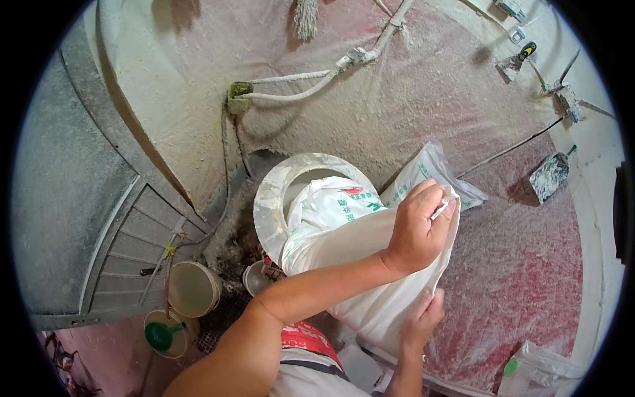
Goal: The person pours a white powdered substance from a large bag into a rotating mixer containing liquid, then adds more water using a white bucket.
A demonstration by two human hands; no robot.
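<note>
A large white printed sack (364, 245) lies tilted, its left end inside the pale round rim of a drum-like opening (268, 192). My left hand (420, 225) grips the sack's upper right corner, fingers curled round the folded edge. Lower on that same end edge, my right hand (423, 314) is closed on the sack. The sack's far end is out of sight within the opening, so its contents cannot be seen. Behind it rests another white printed bag (423, 175), close to my left hand.
Two pale buckets (194, 289) stand at the lower left, one with a green scoop (159, 336). A powdery dustpan-like scoop (549, 175), a putty knife (516, 63) and a brush (306, 20) are along the dusty surface. A pipe (291, 78) crosses above. A clear bag (539, 370) is at lower right.
</note>
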